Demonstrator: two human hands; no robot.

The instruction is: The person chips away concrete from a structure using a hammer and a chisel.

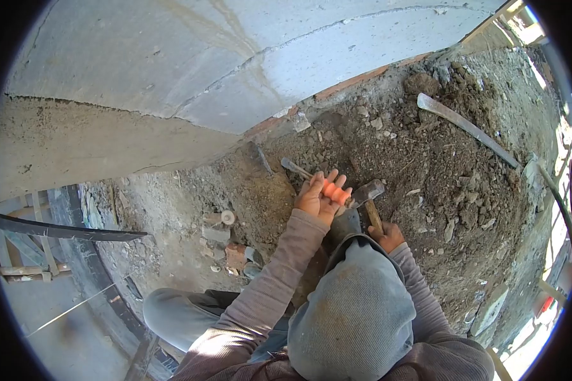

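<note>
My left hand point(319, 199) cradles a chisel by its orange ribbed grip point(335, 192), thumb across it and the fingers partly extended. The chisel's grey blade point(293, 167) points up and left over the loose soil. In my right hand point(388, 237) is the wooden handle of a hammer point(375, 216). The steel hammer head point(368, 192) sits close to the struck end of the chisel. Below the tools, a grey cap point(356, 305) covers part of the lap and ground.
A concrete wall point(190, 70) rises ahead over dug soil point(438, 171). A long flattened metal bar point(467, 129) lies at upper right, with a dark hose point(558, 203) beyond. Broken brick point(236, 255) and rubble lie left; a black strip point(70, 229) juts in there.
</note>
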